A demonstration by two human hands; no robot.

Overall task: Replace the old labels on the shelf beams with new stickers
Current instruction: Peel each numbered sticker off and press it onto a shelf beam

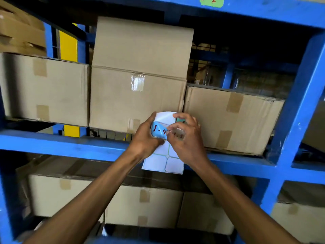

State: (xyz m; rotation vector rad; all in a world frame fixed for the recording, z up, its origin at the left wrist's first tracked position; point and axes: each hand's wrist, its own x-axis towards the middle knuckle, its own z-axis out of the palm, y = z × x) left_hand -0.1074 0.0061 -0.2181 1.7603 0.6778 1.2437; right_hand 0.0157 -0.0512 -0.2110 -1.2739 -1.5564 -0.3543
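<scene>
Left hand (146, 136) gripping curled white sticker sheet (164, 162); right hand (184, 136) pinching light-blue sticker (158, 132) (marked 1-4) before blue metal shelf beam (61, 143).

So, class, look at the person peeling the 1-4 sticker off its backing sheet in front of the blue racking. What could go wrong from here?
1. The 1-4 sticker already bends where the right hand picks at its edge, so it may crease or stick to itself.
2. The sticker sheet hangs loosely from the left hand, so it could slip and fall.
3. The shelf beam looks scuffed, so the sticker may bond poorly.
</scene>
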